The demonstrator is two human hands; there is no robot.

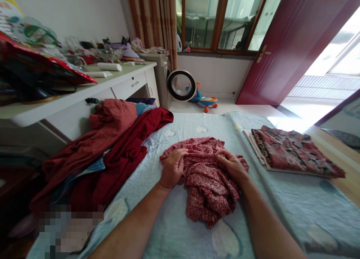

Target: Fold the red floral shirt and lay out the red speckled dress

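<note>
A crumpled garment [209,180] in red and cream print lies on the bed's light blue sheet [168,221]. On its left side, my left hand [173,168] is closed with the fabric pinched between thumb and fingers. My right hand [232,165] grips the upper right of the same cloth, thumb against fingertips. Between the hands the fabric is bunched in loose folds, and its lower part spreads toward me. What kind of garment it is cannot be made out.
Left of me, dark red clothing [120,169] and a rust-coloured garment [112,120] are heaped beside a cluttered white desk [132,79]. Folded patterned cloth [298,150] lies at the right. Beyond the bed stand a round black-and-white washer door [181,85], a blue ride-on toy [204,99] and a red door [292,45].
</note>
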